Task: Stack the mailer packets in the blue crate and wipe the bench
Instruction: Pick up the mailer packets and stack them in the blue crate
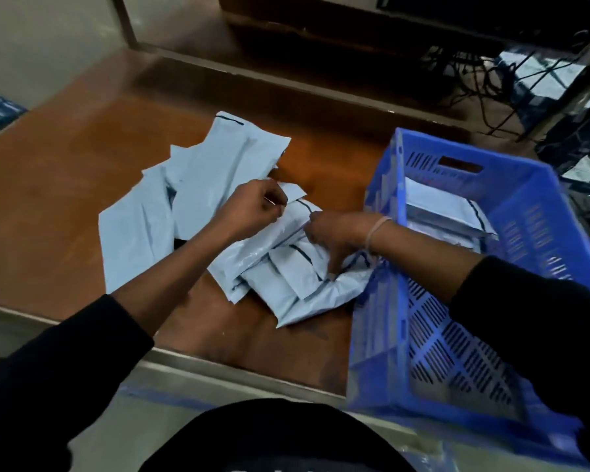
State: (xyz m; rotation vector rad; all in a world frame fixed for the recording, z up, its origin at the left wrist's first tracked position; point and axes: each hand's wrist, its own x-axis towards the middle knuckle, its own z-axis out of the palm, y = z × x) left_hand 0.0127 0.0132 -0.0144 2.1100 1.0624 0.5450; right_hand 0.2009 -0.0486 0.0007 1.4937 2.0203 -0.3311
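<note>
Head view: both hands (pixel 252 207) grip a packet (pixel 292 226) (long axis toward crate (pixel 539 199)).

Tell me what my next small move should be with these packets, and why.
Probably lift the packet that both hands are on and carry it right into the crate. The left hand pinches its top edge and the right hand grips its side, so it looks ready to go. A stack already lies in the crate, and many packets remain on the bench.
</note>
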